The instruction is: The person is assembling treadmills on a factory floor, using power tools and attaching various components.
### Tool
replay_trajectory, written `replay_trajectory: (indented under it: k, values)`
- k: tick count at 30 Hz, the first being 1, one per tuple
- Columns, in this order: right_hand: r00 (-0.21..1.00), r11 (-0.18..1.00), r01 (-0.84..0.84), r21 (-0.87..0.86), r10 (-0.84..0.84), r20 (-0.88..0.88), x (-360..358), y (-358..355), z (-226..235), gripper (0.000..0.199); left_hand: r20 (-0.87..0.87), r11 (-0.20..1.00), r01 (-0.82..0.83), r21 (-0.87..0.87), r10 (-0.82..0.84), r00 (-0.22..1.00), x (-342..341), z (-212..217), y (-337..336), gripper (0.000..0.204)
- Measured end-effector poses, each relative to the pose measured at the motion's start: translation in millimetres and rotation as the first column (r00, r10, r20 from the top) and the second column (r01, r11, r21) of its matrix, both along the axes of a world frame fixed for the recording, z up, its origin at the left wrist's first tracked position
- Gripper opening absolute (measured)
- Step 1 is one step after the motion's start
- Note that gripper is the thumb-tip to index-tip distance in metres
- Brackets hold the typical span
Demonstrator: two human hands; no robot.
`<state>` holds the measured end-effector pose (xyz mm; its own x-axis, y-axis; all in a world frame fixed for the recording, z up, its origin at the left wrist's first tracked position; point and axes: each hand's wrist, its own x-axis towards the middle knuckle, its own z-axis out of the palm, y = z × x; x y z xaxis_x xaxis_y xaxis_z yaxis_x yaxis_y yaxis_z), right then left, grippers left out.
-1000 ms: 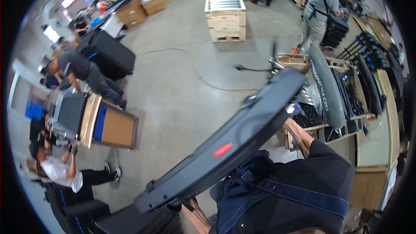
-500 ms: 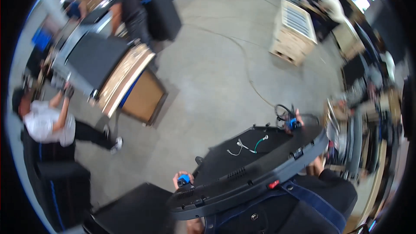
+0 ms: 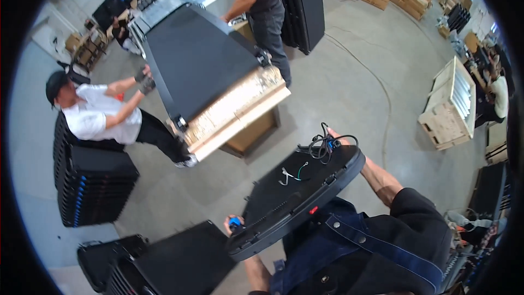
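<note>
I hold a wide black plastic console panel (image 3: 305,186), curved along its near edge, in front of my waist. My left hand (image 3: 229,226) is closed around its left end, and my right hand (image 3: 339,134) grips its far right end. Small blue pieces show at both hands. A coiled black cable (image 3: 322,150) lies at the right end beside my right hand. Thin white and green wires (image 3: 292,173) stick up from the panel's middle. A small red part (image 3: 313,210) sits on its near edge. The panel hides part of my fingers.
Ahead, a large black treadmill deck (image 3: 202,65) lies on a wooden-edged bench, with a person in white (image 3: 103,112) and a person in dark clothes (image 3: 262,11) beside it. Stacked black panels (image 3: 98,186) stand left; another black panel (image 3: 180,257) lies near left. A wooden crate (image 3: 447,106) stands right.
My view has turned left, so the bench and crate appear farther right. The console panel stays in both my hands and now appears smaller and more steeply slanted.
</note>
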<state>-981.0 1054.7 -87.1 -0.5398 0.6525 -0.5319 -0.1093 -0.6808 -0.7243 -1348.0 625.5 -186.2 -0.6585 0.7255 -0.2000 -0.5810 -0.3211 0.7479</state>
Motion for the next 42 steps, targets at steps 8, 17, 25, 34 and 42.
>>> replay_trajectory:
  k: [8, 17, 25, 34, 42]
  values:
    - [0.794, 0.823, 0.516, 0.237, -0.563, 0.228, -17, 175, -88, 0.064, 0.173, 0.995, -0.015, 0.094, -0.001, 0.985, -4, 26, 180, 0.038]
    - [0.841, 0.981, -0.082, 0.177, -0.027, 0.540, 43, -112, -82, 0.053, -0.135, 0.911, -0.063, -0.407, 0.009, 0.991, -95, 32, 206, 0.047]
    - [0.405, 0.673, 0.707, -0.218, -0.132, 0.905, 182, -600, -127, 0.032, -0.135, 0.734, 0.115, -0.670, -0.273, 0.952, -130, -28, 168, 0.057]
    - [0.433, 0.704, 0.709, -0.039, -0.392, 0.811, 120, -815, -129, 0.055, 0.611, -0.572, 0.661, -0.485, -0.762, -0.212, 120, -143, -60, 0.035]
    - [-0.003, -0.123, 0.985, -0.123, -0.719, 0.695, 143, -1102, -156, 0.027, 0.320, -0.572, 0.312, -0.759, -0.745, -0.586, 398, -83, -179, 0.048]
